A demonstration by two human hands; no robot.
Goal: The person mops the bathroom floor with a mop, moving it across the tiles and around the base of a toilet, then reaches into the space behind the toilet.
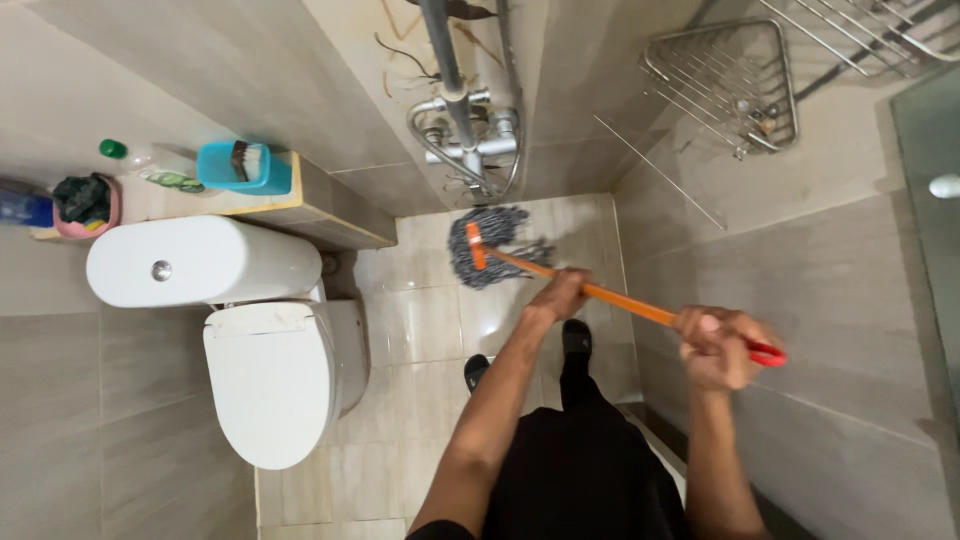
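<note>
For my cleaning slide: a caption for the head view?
Both hands, left hand and right hand, grip an orange-handled mop on the bathroom floor.

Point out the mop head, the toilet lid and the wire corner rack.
mop head [492,246], head view, on the grey strands.
toilet lid [268,385], head view, middle of the closed white lid.
wire corner rack [722,82], head view, on its wire grid.

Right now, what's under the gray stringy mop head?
The mop head lies on shiny beige floor tiles near the wall pipes. The tile directly beneath the strands is covered, so dirt or water there cannot be seen.
</note>
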